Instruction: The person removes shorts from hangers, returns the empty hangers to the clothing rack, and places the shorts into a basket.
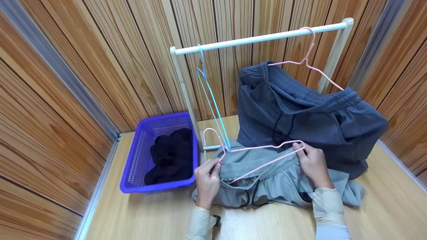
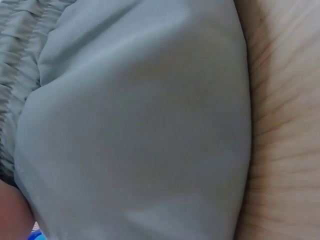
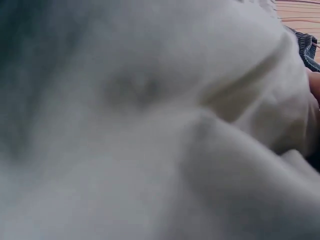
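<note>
Left hand [image 1: 207, 180] pinches the pink hanger [image 1: 260, 150] near its hook, right hand [image 1: 312, 163] grips its far shoulder over the light grey shorts [image 1: 267, 183]; best keep the waistband taut.

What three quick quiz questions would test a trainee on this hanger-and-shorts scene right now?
1. True or false: the pink hanger in both hands lies over the light grey shorts.
2. Which hanger on the white rail carries nothing: A pink, B blue?
3. What lies in the purple basket?

Key
1. True; left hand and right hand each pinch an end.
2. B, the blue hanger; dark grey shorts hang from the other.
3. Black clothing.
</note>
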The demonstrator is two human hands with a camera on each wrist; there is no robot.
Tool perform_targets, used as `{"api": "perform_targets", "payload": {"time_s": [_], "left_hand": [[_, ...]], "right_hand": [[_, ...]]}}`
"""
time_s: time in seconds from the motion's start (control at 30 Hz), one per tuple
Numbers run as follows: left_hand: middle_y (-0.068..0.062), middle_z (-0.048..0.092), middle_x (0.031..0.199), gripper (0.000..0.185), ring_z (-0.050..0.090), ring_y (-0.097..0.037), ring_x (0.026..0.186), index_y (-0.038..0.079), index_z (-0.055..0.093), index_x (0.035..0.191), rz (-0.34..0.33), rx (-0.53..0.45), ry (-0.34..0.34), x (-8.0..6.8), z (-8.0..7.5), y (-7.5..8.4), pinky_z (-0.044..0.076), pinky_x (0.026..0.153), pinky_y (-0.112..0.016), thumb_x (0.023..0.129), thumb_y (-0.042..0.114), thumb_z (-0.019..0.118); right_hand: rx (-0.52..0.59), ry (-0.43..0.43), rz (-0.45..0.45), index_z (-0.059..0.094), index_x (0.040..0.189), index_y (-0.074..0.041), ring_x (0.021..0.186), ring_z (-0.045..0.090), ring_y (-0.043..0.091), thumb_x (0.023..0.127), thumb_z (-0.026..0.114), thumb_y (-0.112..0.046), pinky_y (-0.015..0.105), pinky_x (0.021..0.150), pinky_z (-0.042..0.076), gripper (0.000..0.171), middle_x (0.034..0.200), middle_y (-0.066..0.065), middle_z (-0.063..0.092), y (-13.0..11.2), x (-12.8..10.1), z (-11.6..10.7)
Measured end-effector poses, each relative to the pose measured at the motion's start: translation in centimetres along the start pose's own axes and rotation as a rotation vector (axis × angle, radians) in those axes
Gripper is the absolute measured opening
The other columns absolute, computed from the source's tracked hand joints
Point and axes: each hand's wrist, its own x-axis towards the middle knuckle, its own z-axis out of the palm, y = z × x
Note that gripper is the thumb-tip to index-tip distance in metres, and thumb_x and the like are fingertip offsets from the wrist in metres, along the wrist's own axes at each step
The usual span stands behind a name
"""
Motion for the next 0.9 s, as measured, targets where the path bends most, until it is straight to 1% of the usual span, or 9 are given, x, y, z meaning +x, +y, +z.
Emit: {"api": "perform_targets", "payload": {"time_s": [0.17,0.3,0.43,0.53,0.6,0.7,0.77,0.8,0.9], "left_hand": [[-0.001,0.070,0.072,0.021,0.054,-0.004,0.064,0.013,0.081,0.087,0.006,-0.009,-0.008,0.0,0.0,0.0,0.043,0.058,-0.016,0.089,-0.006,0.073],[-0.002,0.071,0.073,0.021,0.056,-0.004,0.065,0.013,0.081,0.087,0.010,-0.014,-0.013,0.0,0.0,-0.1,0.044,0.059,-0.017,0.088,-0.007,0.073],[-0.002,0.070,0.071,0.021,0.055,-0.004,0.064,0.013,0.082,0.087,0.010,-0.015,-0.019,-0.1,0.0,-0.1,0.043,0.059,-0.016,0.088,-0.007,0.074],[-0.002,0.071,0.072,0.021,0.057,-0.006,0.065,0.013,0.082,0.088,0.008,-0.015,-0.019,-0.1,0.0,-0.1,0.044,0.060,-0.016,0.088,-0.006,0.074],[-0.002,0.073,0.073,0.021,0.059,-0.007,0.065,0.013,0.082,0.087,0.008,-0.013,-0.019,-0.1,0.0,-0.2,0.046,0.060,-0.017,0.088,-0.007,0.074],[-0.001,0.074,0.075,0.021,0.062,-0.009,0.067,0.012,0.081,0.087,0.009,-0.007,-0.027,-0.2,0.0,-0.1,0.047,0.063,-0.018,0.088,-0.007,0.074],[-0.001,0.075,0.076,0.020,0.062,-0.010,0.067,0.012,0.081,0.086,0.010,-0.002,-0.036,-0.2,0.1,-0.1,0.048,0.063,-0.018,0.087,-0.007,0.074],[-0.001,0.075,0.076,0.020,0.063,-0.011,0.067,0.012,0.081,0.086,0.011,0.000,-0.041,-0.2,0.1,0.0,0.048,0.064,-0.018,0.087,-0.007,0.074],[-0.002,0.075,0.076,0.019,0.063,-0.011,0.066,0.010,0.081,0.086,0.016,0.004,-0.051,-0.2,0.1,0.1,0.048,0.064,-0.018,0.087,-0.007,0.074]], "right_hand": [[-0.033,-0.108,0.023,0.072,0.088,-0.010,0.060,0.045,0.006,0.106,0.065,-0.026,0.022,0.060,0.035,0.025,0.063,-0.006,0.046,0.5,0.0,0.0],[-0.077,-0.185,0.050,0.077,0.105,-0.008,0.070,0.053,0.014,0.108,0.060,-0.032,0.023,0.066,0.040,0.029,0.071,0.003,0.060,0.7,0.1,-0.1],[-0.086,-0.179,0.066,0.078,0.116,-0.009,0.081,0.061,0.011,0.112,0.053,-0.032,0.018,0.074,0.044,0.034,0.090,0.012,0.077,0.5,0.2,-0.6],[0.002,-0.155,0.064,0.077,0.118,-0.008,0.082,0.064,0.000,0.115,0.044,-0.030,0.012,0.074,0.047,0.039,0.099,0.013,0.081,0.0,0.4,-1.1],[0.123,-0.142,0.072,0.076,0.119,-0.005,0.081,0.068,-0.005,0.117,0.037,-0.031,0.011,0.073,0.052,0.047,0.099,0.012,0.082,-0.5,0.5,-1.4],[0.322,-0.106,0.082,0.075,0.119,0.001,0.079,0.073,0.000,0.118,0.028,-0.033,0.015,0.072,0.058,0.058,0.093,0.003,0.082,-1.6,0.5,-1.9],[0.401,-0.082,0.043,0.076,0.117,0.002,0.080,0.074,0.004,0.118,0.028,-0.028,0.017,0.074,0.059,0.056,0.091,0.000,0.080,-2.5,0.4,-2.1],[0.400,-0.073,0.005,0.076,0.115,0.002,0.081,0.073,0.005,0.117,0.030,-0.024,0.015,0.075,0.058,0.053,0.091,-0.001,0.079,-2.9,0.3,-2.2],[0.247,-0.037,-0.171,0.078,0.109,-0.003,0.083,0.070,0.000,0.113,0.045,-0.012,0.008,0.081,0.053,0.035,0.093,0.004,0.079,-4.1,0.2,-2.2]]}}
